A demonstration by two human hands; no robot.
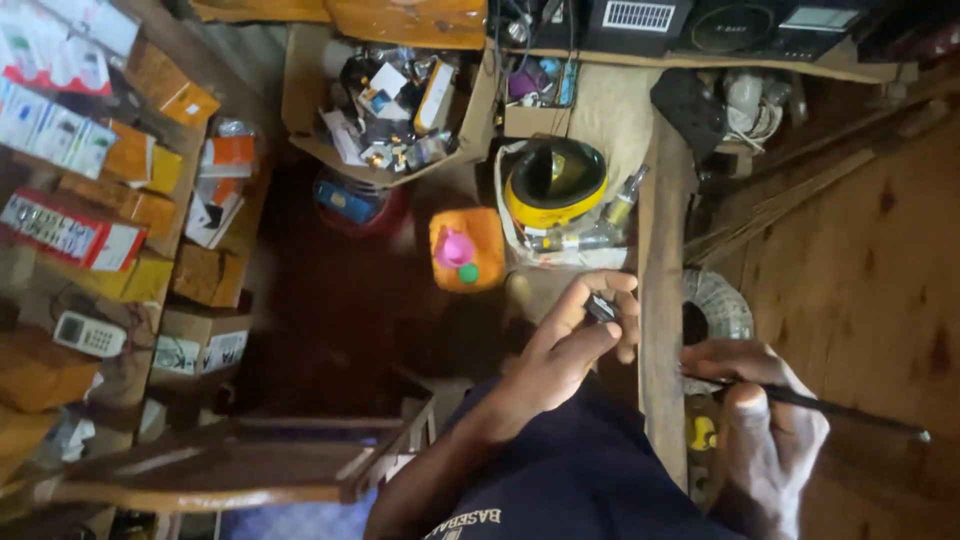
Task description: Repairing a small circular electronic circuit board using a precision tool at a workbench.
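My left hand [578,335] is raised over my lap, its fingers pinched on a small dark part [601,308] with a pale glint. My right hand [765,420] rests on the wooden table [870,290] at the lower right, gripping a thin dark rod-like tool [830,408] that points right along the tabletop. The two hands are apart, separated by the table's edge board [658,300]. My dark blue shirt fills the bottom centre.
An orange container with a pink cap [466,248] stands on the floor beside a yellow and black helmet-like item [556,182] in a bag. A cardboard box of small parts [392,95] sits above. Shelves of boxes [90,180] line the left. Dark devices [700,22] sit at top.
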